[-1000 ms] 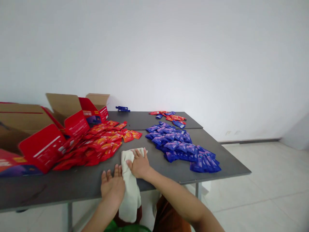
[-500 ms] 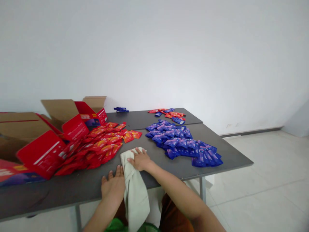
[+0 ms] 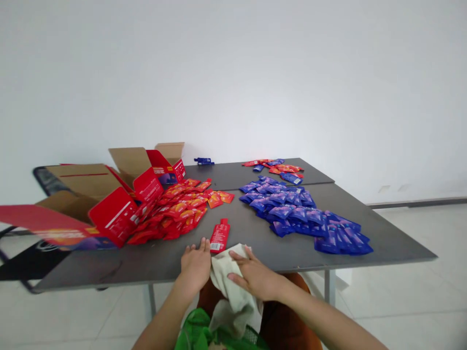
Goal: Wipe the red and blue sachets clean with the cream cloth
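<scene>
A red flat pouch (image 3: 220, 236) with a cap and a barcode lies on the dark table near its front edge. My left hand (image 3: 197, 265) rests at its lower left corner, fingers stretched out and flat. Just below the pouch a pale cloth (image 3: 233, 279) hangs over the table edge toward my lap. My right hand (image 3: 257, 277) lies on top of that cloth with thumb and fingers apart, pressing on it rather than wrapped round it. The part of the cloth under this hand is hidden.
A heap of red pouches (image 3: 178, 211) spreads to the left, against open red cartons (image 3: 115, 214). Blue pouches (image 3: 292, 204) are piled on the right. Mixed red and blue pouches (image 3: 277, 167) and a few blue ones (image 3: 204, 161) lie farther back by the wall.
The cloth has come back toward me under my right hand, and the red pouch now shows above it. My left hand is beside that pouch. The view has turned to the left.
</scene>
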`<state>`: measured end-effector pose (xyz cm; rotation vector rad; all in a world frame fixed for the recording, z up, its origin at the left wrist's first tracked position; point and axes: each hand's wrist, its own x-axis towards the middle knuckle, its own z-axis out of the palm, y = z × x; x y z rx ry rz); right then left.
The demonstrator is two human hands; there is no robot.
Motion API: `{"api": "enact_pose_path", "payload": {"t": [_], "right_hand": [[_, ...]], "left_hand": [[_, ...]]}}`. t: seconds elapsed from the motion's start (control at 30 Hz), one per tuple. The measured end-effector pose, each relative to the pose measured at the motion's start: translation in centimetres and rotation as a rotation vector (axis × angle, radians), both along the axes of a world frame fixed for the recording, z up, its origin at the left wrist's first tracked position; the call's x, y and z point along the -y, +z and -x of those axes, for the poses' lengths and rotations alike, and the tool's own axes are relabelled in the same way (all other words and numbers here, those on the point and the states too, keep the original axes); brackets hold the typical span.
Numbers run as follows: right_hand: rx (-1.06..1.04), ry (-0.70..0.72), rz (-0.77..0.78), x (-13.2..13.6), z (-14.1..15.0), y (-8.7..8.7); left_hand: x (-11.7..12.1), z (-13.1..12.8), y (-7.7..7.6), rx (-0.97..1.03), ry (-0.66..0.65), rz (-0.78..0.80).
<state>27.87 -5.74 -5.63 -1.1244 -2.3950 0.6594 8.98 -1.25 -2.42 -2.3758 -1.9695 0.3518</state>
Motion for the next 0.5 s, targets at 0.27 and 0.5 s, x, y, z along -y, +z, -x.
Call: {"api": "enact_pose_path", "payload": {"t": [0.27, 0.5], "right_hand": [[-0.834, -0.529, 0.537, -1.1, -1.7, -0.7], [-1.109, -0.911, 0.454, -0.9, -5.4, -1.7]], "left_hand": [[0.3, -2.4, -0.7, 0.319, 0.136, -0.295], [0.6, -2.1, -3.7, 0.282, -0.043, -0.367]]}}
